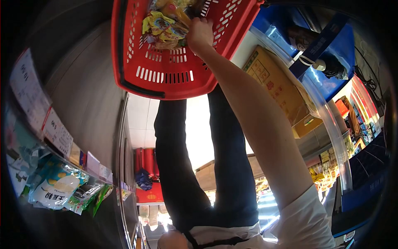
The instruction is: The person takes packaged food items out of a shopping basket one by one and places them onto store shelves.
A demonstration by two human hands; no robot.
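My right hand [200,35] reaches down into a red plastic shopping basket [166,89]. Its fingers are curled at the edge of a yellow snack packet [166,27], closed on it as far as they show. Further shiny snack bags [178,10] lie against that packet at the top of the view, partly cut off. The basket has slotted walls and a dark handle [118,54] along its rim. My left hand does not show clearly; at the bottom edge is only a rounded patch of bare skin that I cannot identify.
A shelf edge with price tags [58,130] and hanging bags, one a white and teal packet [60,182], runs along the left. On the right stand a cardboard box [273,83] and a blue plastic tub [269,25]. My dark-trousered legs [174,145] are below the basket.
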